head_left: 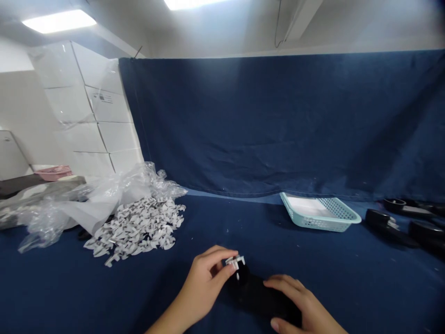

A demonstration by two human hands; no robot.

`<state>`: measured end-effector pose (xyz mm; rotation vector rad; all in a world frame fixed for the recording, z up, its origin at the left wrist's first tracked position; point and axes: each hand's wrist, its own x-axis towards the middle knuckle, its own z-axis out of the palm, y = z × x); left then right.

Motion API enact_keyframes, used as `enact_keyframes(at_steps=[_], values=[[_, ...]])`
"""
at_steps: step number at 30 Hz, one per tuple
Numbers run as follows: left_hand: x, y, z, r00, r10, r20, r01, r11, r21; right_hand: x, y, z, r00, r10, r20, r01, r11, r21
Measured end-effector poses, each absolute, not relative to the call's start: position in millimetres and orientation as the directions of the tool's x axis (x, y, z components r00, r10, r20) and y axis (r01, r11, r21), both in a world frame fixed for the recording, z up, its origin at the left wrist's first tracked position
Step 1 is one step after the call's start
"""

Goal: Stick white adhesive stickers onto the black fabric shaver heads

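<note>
Between the thumb and fingertips of my left hand is a small white plastic part with short prongs. It sits right at the far end of an elongated black object; whether the two touch, I cannot tell. My right hand grips the nearer end of that black object, fingers over its top and thumb on the near side. Dark surfaces blend together, so the object's exact kind is unclear. Farther left lies a heap of small white and grey plastic parts.
Crumpled clear plastic bags lie behind the heap, near stacked white boxes. A light teal basket holds something white and flat. More black objects lie at the far right. A dark blue cloth hangs behind the table.
</note>
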<state>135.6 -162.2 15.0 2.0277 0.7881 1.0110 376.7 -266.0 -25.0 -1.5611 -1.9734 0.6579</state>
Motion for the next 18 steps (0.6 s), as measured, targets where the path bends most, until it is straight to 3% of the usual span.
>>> enact_keyframes(at_steps=[7, 18], values=[[135.2, -165.6, 13.9, 0.565, 0.635, 0.527, 0.188, -0.721, 0.667, 378.3, -264.9, -29.0, -0.199, 0.973, 0.119, 0.695, 0.226, -0.683], [135.5, -162.3, 5.4, 0.553, 0.628, 0.548, 0.215, -0.743, 0.634, 379.4, -266.0, -30.1, -0.186, 0.974, 0.129, 0.716, 0.224, -0.661]])
